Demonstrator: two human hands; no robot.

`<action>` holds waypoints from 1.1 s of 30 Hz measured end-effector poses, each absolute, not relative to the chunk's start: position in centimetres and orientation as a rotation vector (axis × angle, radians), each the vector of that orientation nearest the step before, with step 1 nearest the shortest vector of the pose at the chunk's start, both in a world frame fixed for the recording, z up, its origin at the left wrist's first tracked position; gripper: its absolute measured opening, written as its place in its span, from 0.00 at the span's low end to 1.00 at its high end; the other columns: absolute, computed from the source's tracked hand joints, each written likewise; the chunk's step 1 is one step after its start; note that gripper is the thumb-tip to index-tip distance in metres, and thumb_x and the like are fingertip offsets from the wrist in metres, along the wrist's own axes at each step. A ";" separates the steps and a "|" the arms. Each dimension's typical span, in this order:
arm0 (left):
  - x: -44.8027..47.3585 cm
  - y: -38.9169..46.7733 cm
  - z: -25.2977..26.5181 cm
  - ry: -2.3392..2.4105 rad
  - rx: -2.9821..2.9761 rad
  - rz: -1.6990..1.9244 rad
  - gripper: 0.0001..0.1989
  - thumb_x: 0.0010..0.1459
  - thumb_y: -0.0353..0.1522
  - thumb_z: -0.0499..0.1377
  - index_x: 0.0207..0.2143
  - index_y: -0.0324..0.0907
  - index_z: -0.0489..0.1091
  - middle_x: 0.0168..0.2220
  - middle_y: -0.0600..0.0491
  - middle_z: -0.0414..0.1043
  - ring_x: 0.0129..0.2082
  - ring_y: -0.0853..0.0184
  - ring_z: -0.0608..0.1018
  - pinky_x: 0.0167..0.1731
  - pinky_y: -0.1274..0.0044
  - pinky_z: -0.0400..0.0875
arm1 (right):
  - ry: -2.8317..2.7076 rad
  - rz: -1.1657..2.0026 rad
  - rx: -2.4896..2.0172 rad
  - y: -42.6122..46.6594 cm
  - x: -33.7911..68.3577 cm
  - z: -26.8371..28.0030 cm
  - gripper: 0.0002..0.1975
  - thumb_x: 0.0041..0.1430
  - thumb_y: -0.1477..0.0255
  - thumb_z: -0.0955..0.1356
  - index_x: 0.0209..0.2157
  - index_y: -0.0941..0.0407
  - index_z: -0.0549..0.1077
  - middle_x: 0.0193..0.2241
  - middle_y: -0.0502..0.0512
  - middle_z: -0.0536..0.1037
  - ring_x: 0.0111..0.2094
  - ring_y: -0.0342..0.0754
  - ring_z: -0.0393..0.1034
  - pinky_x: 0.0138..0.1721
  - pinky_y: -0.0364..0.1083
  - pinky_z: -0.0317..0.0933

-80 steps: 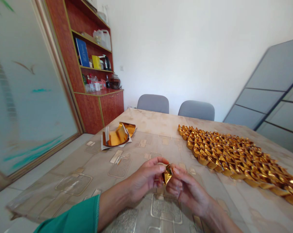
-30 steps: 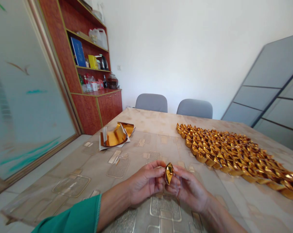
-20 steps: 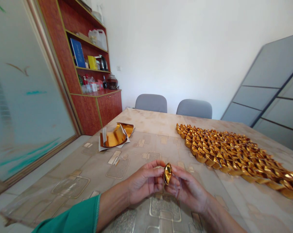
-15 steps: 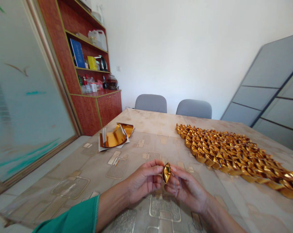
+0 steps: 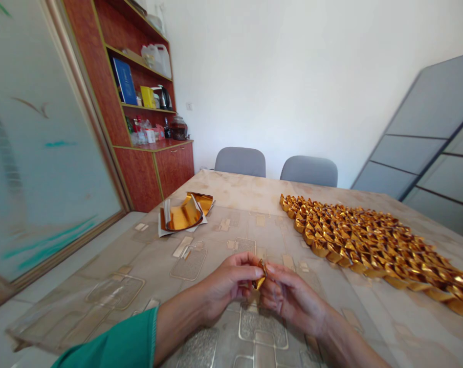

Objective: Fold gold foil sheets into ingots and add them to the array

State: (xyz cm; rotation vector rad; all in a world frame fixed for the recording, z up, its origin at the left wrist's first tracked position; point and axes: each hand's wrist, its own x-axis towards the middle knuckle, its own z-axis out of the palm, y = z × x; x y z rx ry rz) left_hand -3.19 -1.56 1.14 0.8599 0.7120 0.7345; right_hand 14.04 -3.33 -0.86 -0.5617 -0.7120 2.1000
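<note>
Between both hands, just above the tablecloth, is a small folded gold foil paper piece [image 5: 259, 283]. My left hand [image 5: 231, 281] pinches it from the left with thumb and fingers. From the right, the thumb and index finger of my right hand [image 5: 290, 291] press on its upper edge, the other fingers curled below. The fingers cover much of the piece. Off to the right lie rows of similar folded gold pieces [image 5: 354, 235], packed close together. A stack of flat, curling gold foil sheets [image 5: 183, 214] with white paper rests to the left.
A patterned cloth under clear plastic covers the table [image 5: 131, 317]. Two grey chairs [image 5: 240, 161] stand behind its far edge. A red-brown cabinet [image 5: 173, 166] with loaded shelves is at the back left, beside a frosted glass door [image 5: 43, 153].
The foil piece has turned and now shows less of its face, more covered by my fingers. My hands have drawn closer together around it. The view has shifted slightly.
</note>
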 end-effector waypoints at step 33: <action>-3.1 -1.9 1.3 0.602 0.958 0.934 0.13 0.47 0.32 0.68 0.34 0.39 0.71 0.32 0.54 0.72 0.32 0.70 0.72 0.34 0.77 0.65 | -0.698 2.007 -0.703 -3.5 14.2 -0.9 0.13 0.44 0.71 0.80 0.29 0.58 0.76 0.25 0.48 0.76 0.23 0.37 0.63 0.27 0.40 0.57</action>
